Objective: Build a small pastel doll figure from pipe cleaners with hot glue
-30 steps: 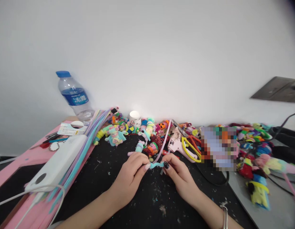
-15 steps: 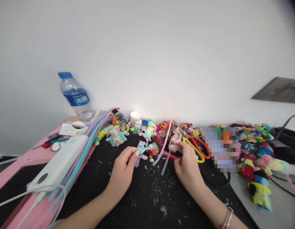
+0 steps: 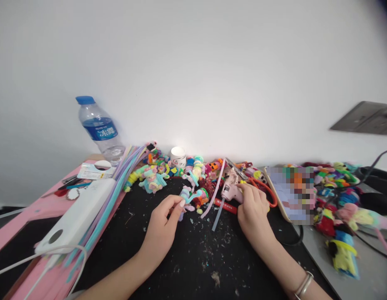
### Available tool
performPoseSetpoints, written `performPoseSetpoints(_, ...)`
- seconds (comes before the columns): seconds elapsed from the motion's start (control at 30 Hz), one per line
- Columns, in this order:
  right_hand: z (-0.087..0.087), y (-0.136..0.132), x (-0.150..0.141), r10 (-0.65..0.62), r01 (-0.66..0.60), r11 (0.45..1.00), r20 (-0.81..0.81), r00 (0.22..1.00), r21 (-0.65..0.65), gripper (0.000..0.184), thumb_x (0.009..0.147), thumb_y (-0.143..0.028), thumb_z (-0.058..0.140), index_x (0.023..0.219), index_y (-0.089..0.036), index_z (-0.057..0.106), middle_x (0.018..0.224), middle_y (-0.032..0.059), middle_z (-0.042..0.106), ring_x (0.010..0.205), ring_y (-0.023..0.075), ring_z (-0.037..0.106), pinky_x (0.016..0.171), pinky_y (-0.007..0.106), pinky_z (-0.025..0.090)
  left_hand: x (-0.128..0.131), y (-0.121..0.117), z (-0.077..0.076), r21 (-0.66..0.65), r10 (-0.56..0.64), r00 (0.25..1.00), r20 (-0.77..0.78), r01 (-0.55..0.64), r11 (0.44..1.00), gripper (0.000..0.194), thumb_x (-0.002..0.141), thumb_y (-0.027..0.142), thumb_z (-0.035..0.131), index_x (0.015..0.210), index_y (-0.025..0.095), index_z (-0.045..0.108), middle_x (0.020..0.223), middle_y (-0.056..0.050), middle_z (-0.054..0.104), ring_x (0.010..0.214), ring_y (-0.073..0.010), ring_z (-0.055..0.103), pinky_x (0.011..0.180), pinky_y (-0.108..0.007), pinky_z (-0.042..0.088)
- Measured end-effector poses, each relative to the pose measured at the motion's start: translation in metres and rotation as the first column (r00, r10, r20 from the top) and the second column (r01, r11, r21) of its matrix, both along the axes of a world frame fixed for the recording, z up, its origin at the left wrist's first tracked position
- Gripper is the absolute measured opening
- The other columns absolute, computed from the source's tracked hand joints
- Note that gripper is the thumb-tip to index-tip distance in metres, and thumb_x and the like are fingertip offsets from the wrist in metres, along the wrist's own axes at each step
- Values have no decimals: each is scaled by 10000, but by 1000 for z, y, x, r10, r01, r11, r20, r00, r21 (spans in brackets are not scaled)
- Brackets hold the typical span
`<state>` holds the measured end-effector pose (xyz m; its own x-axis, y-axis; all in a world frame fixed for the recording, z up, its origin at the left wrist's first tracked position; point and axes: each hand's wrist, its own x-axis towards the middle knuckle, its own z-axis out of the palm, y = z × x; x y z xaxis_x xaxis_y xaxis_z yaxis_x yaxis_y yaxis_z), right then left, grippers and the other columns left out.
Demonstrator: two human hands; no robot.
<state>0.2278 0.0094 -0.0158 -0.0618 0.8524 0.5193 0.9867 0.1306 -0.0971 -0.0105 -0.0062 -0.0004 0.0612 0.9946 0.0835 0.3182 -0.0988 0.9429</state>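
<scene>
Fingers of right hand [image 3: 254,208] wrapped on pink glue gun [image 3: 230,191], lying approx. mid-mat. Left hand [image 3: 162,221] pinching small pipe-cleaner figure [image 3: 188,196], blue strip prob. unfixed. Step: gluing prep. Next: gun nozzle to joint w/ figure steady.

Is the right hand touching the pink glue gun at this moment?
Touching. In the head view the right hand lies over the rear of the pink glue gun, fingers curled on its body with no gap visible.
</scene>
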Motion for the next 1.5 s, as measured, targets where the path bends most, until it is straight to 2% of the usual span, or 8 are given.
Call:
performPoseSetpoints(0.1, -7, 6, 7, 87, -87, 994, -5, 996, 65, 493, 638, 44, 354, 1076, -134, 494, 1054, 131, 559, 979, 269, 457, 846, 434, 402, 0, 0, 0, 3, -2, 1000, -5, 2, 1000, 216, 880, 335, 412, 816, 194, 563, 744, 5, 556, 695, -142, 517, 662, -253, 393)
performPoseSetpoints(0.23, -7, 10, 11, 94, -96, 992, 35, 995, 84, 465, 650, 18, 377, 1083, -104, 492, 1033, 144, 571, 1014, 283, 445, 880, 451, 383, 0, 0, 0, 10, 3, 1000, -8, -3, 1000, 216, 873, 320, 417, 814, 190, 578, 741, -1, 571, 690, -148, 523, 654, -251, 399)
performPoseSetpoints(0.5, 14, -4, -11, -70, 75, 997, 168, 983, -26, 460, 723, -132, 506, 1178, -83, 466, 1123, 165, 556, 1110, 343, 399, 941, 512, 312, 1, -2, 2, 22, 6, 1000, -8, -5, 1000, 222, 868, 318, 415, 809, 185, 583, 730, -6, 570, 687, -154, 526, 642, -253, 407)
performPoseSetpoints(0.73, 14, 0, -6, -114, 123, 992, 235, 965, -25, 308, 777, -148, 511, 1079, -94, 527, 1208, 198, 497, 1095, 341, 432, 862, 474, 380, 1, -2, 4, 26, 18, 1000, -7, -18, 1000, 225, 868, 316, 416, 811, 183, 589, 730, -13, 577, 698, -161, 538, 647, -261, 415)
performPoseSetpoints(0.93, 19, 5, -8, -128, 155, 985, 283, 951, -76, 299, 764, -141, 509, 1056, -88, 553, 1226, 196, 497, 1097, 345, 435, 839, 468, 394, 1, -1, 4, 23, 10, 1000, 2, -10, 1000, 228, 872, 320, 414, 811, 184, 586, 731, -14, 570, 690, -159, 528, 639, -260, 409)
performPoseSetpoints(1.13, 17, 11, 3, -56, 70, 994, 163, 985, -81, 282, 697, -184, 560, 971, -129, 597, 1194, 153, 541, 1074, 340, 458, 797, 453, 436, 0, -1, 3, 25, 10, 1000, 4, -10, 1000, 235, 876, 331, 408, 797, 184, 573, 731, -15, 561, 695, -163, 518, 644, -261, 399)
performPoseSetpoints(1.33, 16, 8, 10, 182, -178, 982, -62, 981, 65, 160, 733, -178, 531, 885, -175, 581, 1131, 118, 580, 1055, 291, 505, 883, 448, 403, 0, 2, 5, 37, 35, 999, 1, -35, 999, 234, 877, 318, 409, 769, 189, 571, 716, -10, 565, 680, -161, 514, 635, -254, 389)
performPoseSetpoints(1.5, 23, -7, 1, 74, -50, 996, -354, 932, 77, 283, 787, -268, 514, 1060, -194, 522, 1012, 95, 626, 909, 259, 591, 759, 373, 469, -1, 3, 4, 40, 42, 999, 14, -43, 998, 239, 872, 311, 416, 777, 187, 597, 718, -17, 595, 687, -169, 537, 631, -257, 398)
